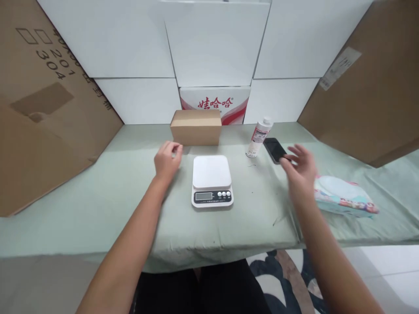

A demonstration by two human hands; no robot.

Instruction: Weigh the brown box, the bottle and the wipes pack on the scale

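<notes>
A white digital kitchen scale (212, 172) lies on the cloth in front of me, its platform bare and its small display at the near side. My left hand (167, 161) rests on the cloth to the left of the scale, fingers curled in and nothing visible in them. My right hand (300, 171), slightly blurred, is at the near right end of a black smartphone (274, 149), thumb and fingers apart; whether it touches the phone I cannot tell. Left of the phone stands a white bottle (259, 137) with red print.
A small brown cardboard box (195, 127) sits behind the scale. A pack of wipes (345, 196) lies beside my right forearm. Large cardboard panels flank the table on the left (49, 113) and right (363, 87). White boxes (216, 43) wall off the back. Pale green cloth (108, 209) covers the table.
</notes>
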